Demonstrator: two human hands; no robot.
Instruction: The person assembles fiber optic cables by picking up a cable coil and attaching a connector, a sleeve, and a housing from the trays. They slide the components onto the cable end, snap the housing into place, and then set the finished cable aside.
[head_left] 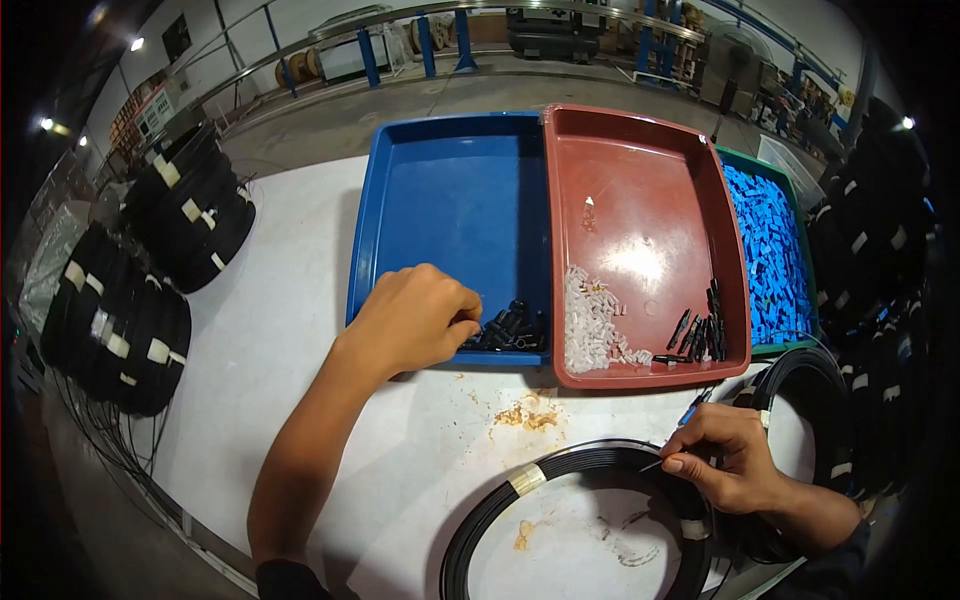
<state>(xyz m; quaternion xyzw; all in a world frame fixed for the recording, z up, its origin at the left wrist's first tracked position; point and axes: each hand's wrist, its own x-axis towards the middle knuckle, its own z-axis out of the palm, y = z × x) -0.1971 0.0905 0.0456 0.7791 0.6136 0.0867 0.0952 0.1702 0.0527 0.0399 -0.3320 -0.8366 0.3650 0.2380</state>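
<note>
My left hand (pixel 415 315) reaches over the near wall of the blue tray (pixel 455 215), beside a small pile of black plastic connector parts (pixel 515 328). Its fingers are curled together, and whatever they pinch is hidden. At the right, my right hand (pixel 735 460) pinches a thin black cable (pixel 652 465) between thumb and forefinger. A piece with black and blue parts (pixel 692 408) shows just above those fingers. Under and beside this hand lies a taped coil of black cable (pixel 470 530) on the white table.
The red tray (pixel 640 180) holds small clear sleeves (pixel 590 325) and slim black connectors (pixel 705 335). A green bin (pixel 770 348) is full of blue clips (pixel 765 250). More cable coils (pixel 115 310) stand left and right. Yellowish crumbs (pixel 530 415) dot the white table (pixel 240 400).
</note>
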